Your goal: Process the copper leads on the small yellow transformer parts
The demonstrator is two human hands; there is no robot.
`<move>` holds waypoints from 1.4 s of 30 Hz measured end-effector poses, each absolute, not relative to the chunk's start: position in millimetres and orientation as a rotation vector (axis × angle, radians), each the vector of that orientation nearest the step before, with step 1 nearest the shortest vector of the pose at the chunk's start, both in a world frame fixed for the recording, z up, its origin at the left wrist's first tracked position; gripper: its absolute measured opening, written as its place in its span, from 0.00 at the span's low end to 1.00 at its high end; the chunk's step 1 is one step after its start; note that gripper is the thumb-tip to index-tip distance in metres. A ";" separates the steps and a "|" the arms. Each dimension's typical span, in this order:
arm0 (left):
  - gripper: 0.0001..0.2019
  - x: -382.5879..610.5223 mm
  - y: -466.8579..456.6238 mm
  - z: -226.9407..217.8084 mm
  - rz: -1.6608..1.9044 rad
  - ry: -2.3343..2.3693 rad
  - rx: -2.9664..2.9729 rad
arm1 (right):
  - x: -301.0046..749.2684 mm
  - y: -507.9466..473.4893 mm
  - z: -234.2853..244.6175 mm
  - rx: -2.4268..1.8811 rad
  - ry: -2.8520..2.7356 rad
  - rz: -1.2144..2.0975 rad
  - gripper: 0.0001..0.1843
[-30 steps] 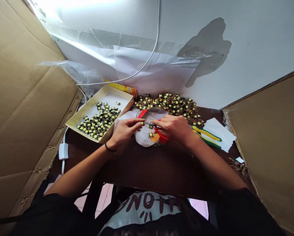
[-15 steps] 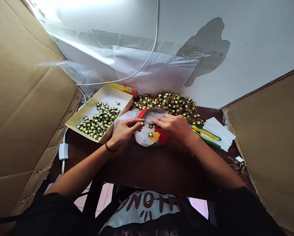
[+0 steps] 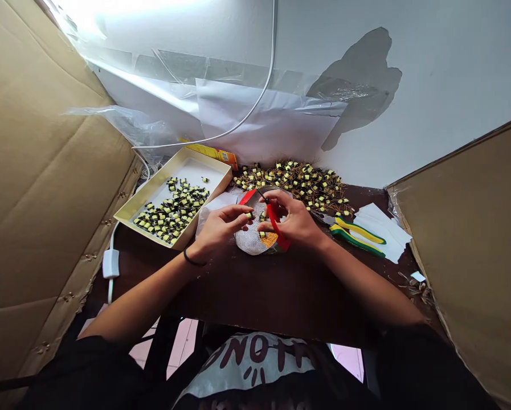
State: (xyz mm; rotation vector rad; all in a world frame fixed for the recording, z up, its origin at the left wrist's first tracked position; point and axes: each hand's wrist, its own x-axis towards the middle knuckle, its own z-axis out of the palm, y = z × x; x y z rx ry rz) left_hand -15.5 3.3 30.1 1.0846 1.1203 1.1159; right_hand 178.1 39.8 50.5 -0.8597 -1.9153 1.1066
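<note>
My left hand (image 3: 223,224) pinches a small yellow-and-black coil component (image 3: 250,215) between thumb and fingertips. In my right hand (image 3: 295,219) is a pair of red-handled cutters (image 3: 273,217), its dark tip pointing up and to the left, apart from the component. Below both hands lies a round, whitish, plastic-covered holder (image 3: 249,242), with bits of orange wire (image 3: 268,238) on it. A couple more yellow-and-black components sit there, partly hidden by my right hand.
On the left stands a shallow cardboard box (image 3: 127,215) with many finished-looking components. A heap of components with copper wires (image 3: 298,176) lies at the back. Yellow-green pliers (image 3: 358,230) and white paper (image 3: 387,230) are on the right. Cardboard walls flank the table.
My right hand has turned, swinging the cutters' tip from beside the component to up and away from it. My left hand stays nearly still with the component.
</note>
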 end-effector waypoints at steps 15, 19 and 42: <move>0.19 -10.3 -0.7 34.8 1.108 1.050 0.983 | 164.0 29.9 29.1 -0.730 -1.792 0.933 0.18; 0.19 -11.1 -0.6 32.3 1.102 1.054 0.997 | 163.4 28.4 29.0 -0.762 -1.802 0.898 0.17; 0.20 -12.1 -2.9 41.0 1.072 1.193 1.102 | 163.9 29.3 27.3 -0.736 -1.876 0.750 0.13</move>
